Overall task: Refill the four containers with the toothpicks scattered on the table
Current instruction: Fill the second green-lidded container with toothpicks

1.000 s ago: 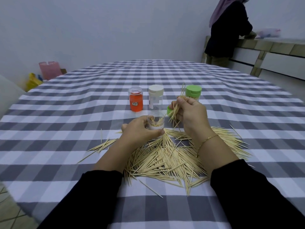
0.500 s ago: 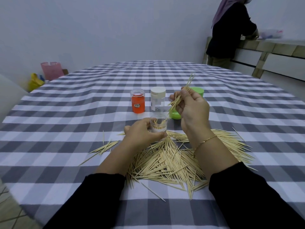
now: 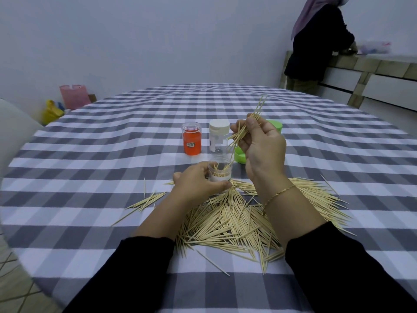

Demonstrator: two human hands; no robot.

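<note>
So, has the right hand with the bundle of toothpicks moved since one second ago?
Yes. The right hand rose with its toothpick bundle: it was beside the clear container, and now it is level with the white-lidded container behind.

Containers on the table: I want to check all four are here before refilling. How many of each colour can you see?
Orange container: 1
White-capped clear container: 1
Green container, mostly hidden behind the right hand: 1
Open clear container held by the left hand: 1
Total: 4
</note>
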